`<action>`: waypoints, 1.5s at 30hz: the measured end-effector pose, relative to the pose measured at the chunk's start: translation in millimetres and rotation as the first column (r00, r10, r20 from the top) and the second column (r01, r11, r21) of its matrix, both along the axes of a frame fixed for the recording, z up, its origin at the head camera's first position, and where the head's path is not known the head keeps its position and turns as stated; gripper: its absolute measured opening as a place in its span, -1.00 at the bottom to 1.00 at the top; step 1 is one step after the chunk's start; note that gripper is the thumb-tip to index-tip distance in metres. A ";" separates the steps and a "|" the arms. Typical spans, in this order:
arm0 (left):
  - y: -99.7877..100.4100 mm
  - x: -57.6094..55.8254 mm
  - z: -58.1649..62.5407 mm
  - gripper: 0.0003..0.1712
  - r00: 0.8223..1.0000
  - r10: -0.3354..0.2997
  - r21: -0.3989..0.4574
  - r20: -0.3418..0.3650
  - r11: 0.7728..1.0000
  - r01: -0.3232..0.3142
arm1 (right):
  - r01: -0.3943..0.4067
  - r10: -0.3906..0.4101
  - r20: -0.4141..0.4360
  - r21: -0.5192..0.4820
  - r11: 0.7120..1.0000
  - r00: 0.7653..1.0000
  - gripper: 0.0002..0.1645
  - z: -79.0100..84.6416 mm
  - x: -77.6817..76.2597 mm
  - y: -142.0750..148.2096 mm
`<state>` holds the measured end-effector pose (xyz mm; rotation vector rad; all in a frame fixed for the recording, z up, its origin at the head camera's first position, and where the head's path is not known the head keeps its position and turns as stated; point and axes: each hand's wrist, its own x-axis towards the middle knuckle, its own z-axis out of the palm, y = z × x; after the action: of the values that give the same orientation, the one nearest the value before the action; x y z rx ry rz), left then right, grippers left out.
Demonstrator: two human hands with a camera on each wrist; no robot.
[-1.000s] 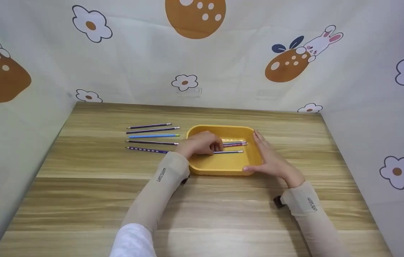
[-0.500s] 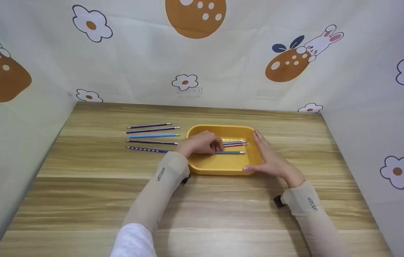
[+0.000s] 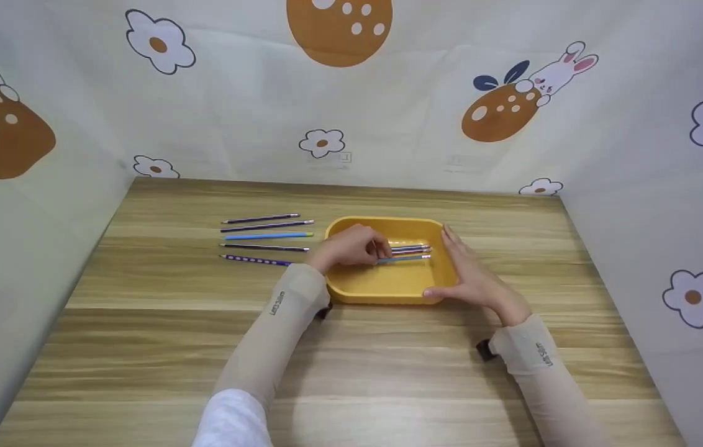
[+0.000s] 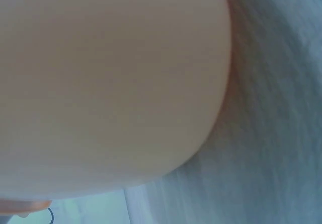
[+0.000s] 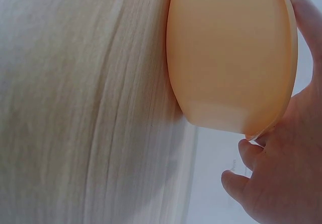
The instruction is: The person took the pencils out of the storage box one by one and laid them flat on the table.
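Left hand (image 3: 354, 245) curled, a bluish pencil (image 3: 402, 259) is pinched by it inside the yellow tray (image 3: 382, 298) on the table (image 3: 140, 347), near other pencils (image 3: 410, 249), while the tray's right end is braced by the outstretched right hand (image 3: 476, 281).

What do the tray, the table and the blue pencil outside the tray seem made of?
Tray: probably plastic, smooth, slightly glossy; small highlights show inside.
Table: wood or wood-look laminate, satin; streaked grain and a soft sheen.
Blue pencil: even blue coating, but too small to tell wood from plastic.
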<state>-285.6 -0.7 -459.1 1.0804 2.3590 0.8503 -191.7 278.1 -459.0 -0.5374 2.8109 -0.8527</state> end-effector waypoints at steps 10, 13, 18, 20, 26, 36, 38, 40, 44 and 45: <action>-5.2 -2.3 8.0 -0.75 0.994 0.060 0.086 0.095 0.994 -0.069 | 0.004 -0.004 0.005 -0.011 1.000 1.000 0.54 0.4 1.0 -0.1; -7.6 -2.1 10.5 -0.75 0.991 0.069 0.120 0.116 0.989 -0.083 | 0.004 -0.004 0.005 -0.014 1.000 1.000 0.54 0.7 0.9 -0.7; -11.6 -0.6 12.0 -0.74 0.986 0.077 0.182 0.150 0.978 -0.104 | 0.001 -0.001 0.008 -0.008 1.000 1.000 0.54 0.6 0.8 -1.0; -13.0 0.5 12.9 -0.73 0.980 0.085 0.201 0.178 0.972 -0.121 | 0.000 0.000 0.009 -0.008 1.000 1.000 0.53 0.7 0.9 -0.9; -16.5 2.3 18.1 -0.70 0.971 0.086 0.256 0.222 0.956 -0.143 | -0.001 0.001 0.009 -0.007 1.000 1.000 0.53 0.6 0.6 -0.2; -26.8 5.7 32.0 -0.70 0.979 0.072 0.309 0.192 0.942 -0.130 | 0.012 -0.012 0.027 0.011 1.000 1.000 0.55 1.1 1.0 0.8; -29.5 7.0 37.4 -0.70 0.976 0.073 0.330 0.204 0.934 -0.139 | 0.008 -0.009 0.026 0.012 1.000 1.000 0.55 1.8 1.1 0.7; -32.8 8.6 43.6 -0.69 0.975 0.071 0.355 0.211 0.924 -0.145 | 0.007 -0.007 0.026 0.011 1.000 1.000 0.56 1.9 0.8 0.6; -41.1 12.3 55.3 -0.68 0.978 0.063 0.414 0.200 0.899 -0.143 | 0.006 -0.006 0.031 0.017 1.000 1.000 0.57 1.3 0.4 0.7; -43.9 13.5 58.0 -0.68 0.980 0.057 0.432 0.193 0.891 -0.137 | 0.007 -0.008 0.032 0.020 1.000 0.999 0.57 1.2 0.4 0.7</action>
<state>-272.1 -44.5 -401.1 1.0019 2.1365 1.5125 -191.3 278.8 -457.8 -0.5059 2.7911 -0.8271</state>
